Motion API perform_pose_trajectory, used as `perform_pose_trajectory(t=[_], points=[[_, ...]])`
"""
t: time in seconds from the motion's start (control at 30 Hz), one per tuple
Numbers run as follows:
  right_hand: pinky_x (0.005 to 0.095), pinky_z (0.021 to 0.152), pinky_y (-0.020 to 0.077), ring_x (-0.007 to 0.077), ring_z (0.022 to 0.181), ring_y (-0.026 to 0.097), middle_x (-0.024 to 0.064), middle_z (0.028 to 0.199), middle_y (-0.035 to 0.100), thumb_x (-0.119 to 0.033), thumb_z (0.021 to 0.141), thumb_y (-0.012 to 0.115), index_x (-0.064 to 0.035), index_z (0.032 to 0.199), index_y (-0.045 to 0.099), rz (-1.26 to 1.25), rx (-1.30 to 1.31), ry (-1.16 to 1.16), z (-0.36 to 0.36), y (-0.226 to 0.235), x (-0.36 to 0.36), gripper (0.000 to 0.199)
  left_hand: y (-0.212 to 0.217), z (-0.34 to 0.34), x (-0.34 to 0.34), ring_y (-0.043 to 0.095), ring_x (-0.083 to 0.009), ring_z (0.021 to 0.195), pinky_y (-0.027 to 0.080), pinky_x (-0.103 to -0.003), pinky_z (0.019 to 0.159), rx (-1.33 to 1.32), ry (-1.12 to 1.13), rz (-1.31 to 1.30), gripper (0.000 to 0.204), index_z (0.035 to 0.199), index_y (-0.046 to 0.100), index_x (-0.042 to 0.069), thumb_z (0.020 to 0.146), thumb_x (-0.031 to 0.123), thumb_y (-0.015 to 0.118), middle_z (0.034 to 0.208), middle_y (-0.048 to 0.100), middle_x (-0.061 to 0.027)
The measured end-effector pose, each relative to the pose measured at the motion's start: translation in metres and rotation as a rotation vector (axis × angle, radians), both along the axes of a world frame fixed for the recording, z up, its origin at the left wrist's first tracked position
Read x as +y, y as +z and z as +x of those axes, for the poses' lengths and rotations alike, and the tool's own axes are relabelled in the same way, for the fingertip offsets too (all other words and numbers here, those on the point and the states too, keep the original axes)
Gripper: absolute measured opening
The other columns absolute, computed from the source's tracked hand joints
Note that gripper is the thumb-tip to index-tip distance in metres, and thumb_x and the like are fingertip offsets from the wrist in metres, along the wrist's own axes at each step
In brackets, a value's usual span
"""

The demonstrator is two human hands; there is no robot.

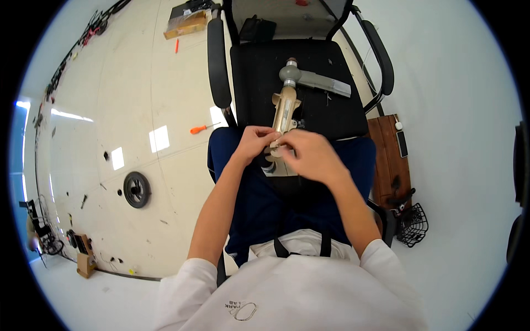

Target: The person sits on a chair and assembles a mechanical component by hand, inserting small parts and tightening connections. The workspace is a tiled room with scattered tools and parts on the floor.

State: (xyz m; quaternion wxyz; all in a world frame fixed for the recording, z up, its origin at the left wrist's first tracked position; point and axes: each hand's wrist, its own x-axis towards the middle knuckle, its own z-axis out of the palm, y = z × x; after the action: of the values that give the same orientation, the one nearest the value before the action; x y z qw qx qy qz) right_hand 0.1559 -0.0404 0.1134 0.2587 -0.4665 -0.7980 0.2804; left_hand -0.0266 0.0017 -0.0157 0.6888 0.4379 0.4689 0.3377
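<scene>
A beige and grey assembly [285, 107] rests on the black seat of an office chair [251, 105] in front of me. It has a long beige body, a round grey joint [289, 73] and a flat grey arm [326, 84] slanting off to the right. My left hand [256, 142] pinches the near end of the beige body with thumb and fingers. Right beside it, my right hand [312, 154] is closed at the same end, its fingertips a little blurred. What the right fingers hold is too small to tell.
An orange-handled screwdriver [200, 129] and a small black wheel [136, 190] lie on the tiled floor to the left. Farther off is an open cardboard box [187, 26]. At right, a phone [402, 144] lies on a wooden board [385, 160], near a black wire basket [413, 225].
</scene>
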Motion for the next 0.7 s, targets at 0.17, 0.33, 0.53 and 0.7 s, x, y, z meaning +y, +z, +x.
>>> perform_pose_trajectory(t=[0.17, 0.33, 0.53, 0.7], points=[[0.0361, 0.068, 0.0539, 0.0273, 0.077, 0.066, 0.0071, 0.086, 0.065, -0.011, 0.077, 0.069, -0.0071, 0.097, 0.066, -0.169, -0.180, 0.010, 0.061, -0.021, -0.051, 0.021, 0.009, 0.009, 0.002, 0.061, -0.0086, 0.073, 0.050, -0.024, 0.068, 0.067, -0.043, -0.039, 0.030, 0.105, 0.072, -0.007, 0.087, 0.017, 0.075, 0.086, 0.070, -0.0058], [0.0327, 0.061, 0.0523, 0.0236, 0.070, 0.065, 0.0039, 0.085, 0.063, -0.016, 0.080, 0.073, -0.0074, 0.090, 0.066, 0.095, -0.133, 0.196, 0.016, -0.044, -0.054, 0.016, -0.004, 0.005, 0.000, 0.061, -0.0082, 0.075, 0.050, -0.024, 0.069, 0.035, -0.031, -0.062, 0.031, 0.108, 0.071, -0.006, 0.088, 0.016, 0.074, 0.088, 0.070, -0.0059], [0.0364, 0.064, 0.0534, 0.0256, 0.072, 0.067, 0.0054, 0.079, 0.067, -0.026, 0.078, 0.075, -0.0091, 0.085, 0.069, 0.298, -0.086, 0.422, -0.058, -0.036, 0.020, 0.019, -0.060, -0.001, -0.008, 0.063, -0.0120, 0.073, 0.051, -0.025, 0.069, 0.042, 0.183, 0.272, 0.032, 0.105, 0.071, -0.005, 0.086, 0.021, 0.076, 0.085, 0.070, -0.0066], [0.0387, 0.069, 0.0538, 0.0285, 0.076, 0.068, 0.0071, 0.081, 0.068, -0.030, 0.072, 0.078, -0.0102, 0.085, 0.071, -0.027, -0.488, 0.698, -0.055, -0.003, 0.028, 0.025, 0.014, 0.006, -0.001, 0.061, -0.0107, 0.070, 0.050, -0.024, 0.067, 0.048, 0.015, -0.202, 0.033, 0.105, 0.071, -0.005, 0.085, 0.021, 0.077, 0.081, 0.069, -0.0057]])
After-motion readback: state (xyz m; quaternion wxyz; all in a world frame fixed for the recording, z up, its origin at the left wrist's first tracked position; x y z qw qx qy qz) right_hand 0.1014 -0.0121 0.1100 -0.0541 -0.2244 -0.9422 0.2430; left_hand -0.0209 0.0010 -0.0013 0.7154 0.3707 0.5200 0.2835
